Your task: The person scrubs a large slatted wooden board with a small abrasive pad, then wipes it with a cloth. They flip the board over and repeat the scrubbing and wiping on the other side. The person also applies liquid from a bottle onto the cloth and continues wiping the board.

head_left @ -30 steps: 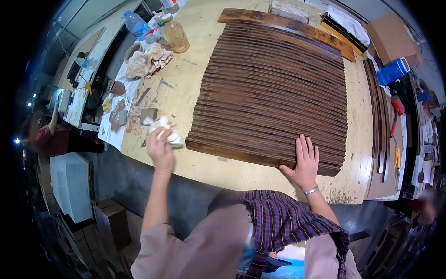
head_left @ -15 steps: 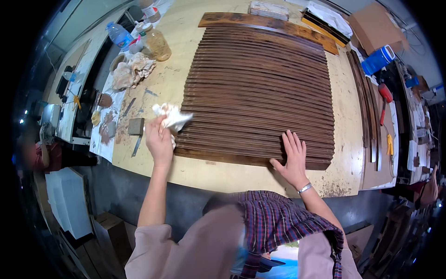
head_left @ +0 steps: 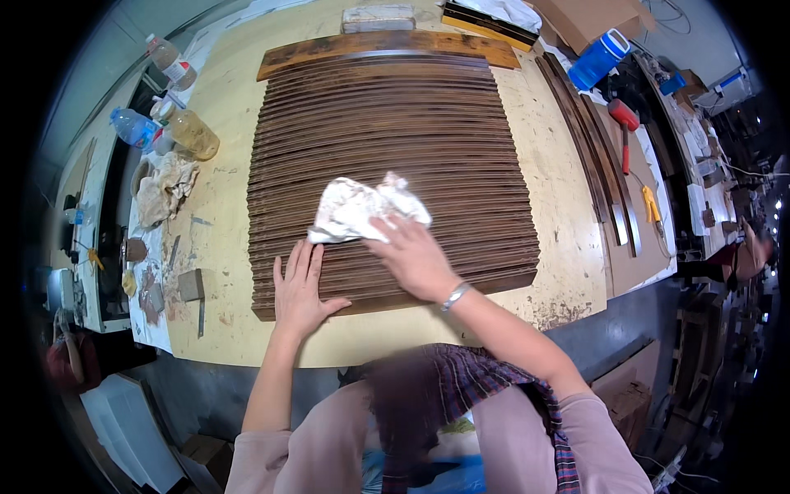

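Stained table (head_left: 220,239), grey floor (head_left: 210,385), left hand (head_left: 301,290) splayed on slats (head_left: 378,136), right hand (head_left: 418,262) flat on cloth (head_left: 347,207)

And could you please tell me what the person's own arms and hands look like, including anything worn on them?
The left hand and right hand are both ungloved. A shiny silver-coloured band circles the right wrist; none shows on the left. The pale mauve sleeves end around the elbows, leaving the forearms uncovered.

tabletop (head_left: 564,276) brightly lit | floor (head_left: 239,383) dim | far slats (head_left: 387,55) glinting | cloth (head_left: 350,210) slightly blurred | fisheye-bent edges, black corners
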Demonstrator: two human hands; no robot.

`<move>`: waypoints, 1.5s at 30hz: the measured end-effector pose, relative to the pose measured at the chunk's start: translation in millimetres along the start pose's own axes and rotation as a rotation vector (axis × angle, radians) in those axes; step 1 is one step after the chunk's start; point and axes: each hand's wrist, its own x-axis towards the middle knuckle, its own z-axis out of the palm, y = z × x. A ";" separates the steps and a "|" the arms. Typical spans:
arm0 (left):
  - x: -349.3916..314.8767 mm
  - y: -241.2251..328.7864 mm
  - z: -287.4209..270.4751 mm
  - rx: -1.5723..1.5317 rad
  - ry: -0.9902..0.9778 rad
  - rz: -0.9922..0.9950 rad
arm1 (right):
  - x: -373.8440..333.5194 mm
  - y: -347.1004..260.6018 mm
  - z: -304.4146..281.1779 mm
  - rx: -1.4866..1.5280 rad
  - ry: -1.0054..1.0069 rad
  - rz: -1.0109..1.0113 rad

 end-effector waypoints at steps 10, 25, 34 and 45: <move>-0.3 4.2 0.5 0.033 0.011 -0.032 | -147.8 187.9 -140.6 -0.239 0.569 0.778; -0.5 6.5 1.1 -0.021 0.038 -0.019 | -56.2 167.0 -102.6 0.001 0.407 0.636; 101.8 97.1 -12.5 -1.336 0.121 -0.102 | 46.1 28.3 -103.7 0.857 0.060 0.069; 265.9 -17.5 -58.3 -1.022 -0.051 -0.317 | 67.6 295.7 -117.4 0.154 0.330 0.623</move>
